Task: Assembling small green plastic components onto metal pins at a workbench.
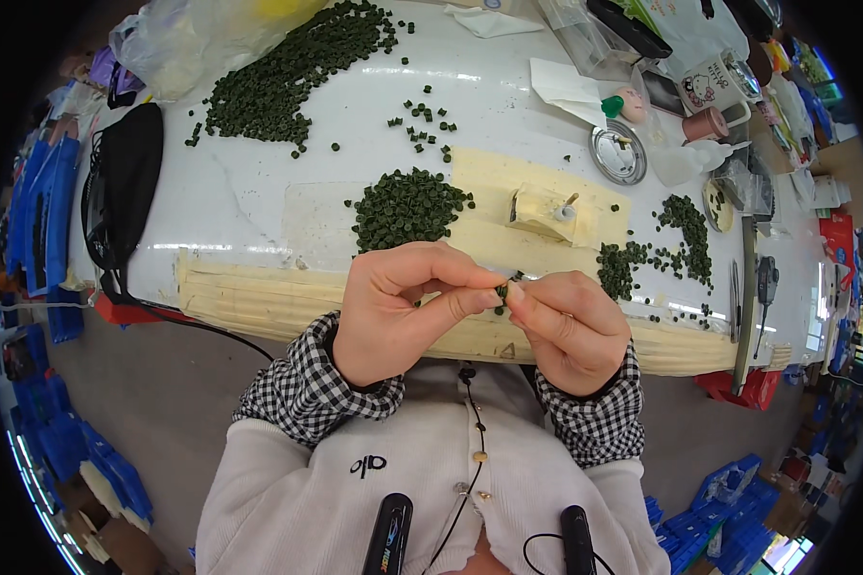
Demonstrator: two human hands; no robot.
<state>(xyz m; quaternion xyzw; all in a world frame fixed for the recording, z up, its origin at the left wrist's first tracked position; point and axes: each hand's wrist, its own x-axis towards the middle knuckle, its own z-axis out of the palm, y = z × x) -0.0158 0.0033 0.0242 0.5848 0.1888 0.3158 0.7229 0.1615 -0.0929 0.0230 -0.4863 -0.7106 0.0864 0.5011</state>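
Piece in work: one small dark green piece [501,293] is being handled at the fingertips, at the center of the frame, above the bench [240,192].
Pieces done: I'm not able to tell; the right heap [618,271] and the scattered pieces [686,222] at the right of the frame may be finished ones.
Pieces left: a big pile [278,81] is spreading across the upper left, and a middle pile [408,211] is sitting just beyond the left hand; plenty is probably waiting.
Left hand [403,297]: thumb and forefinger are pinching the piece.
Right hand [571,326]: thumb and forefinger are pressing together beside the piece; whether they're gripping it, I cannot tell.
Block: a cream block [549,218] with a peg is standing right of center, untouched.
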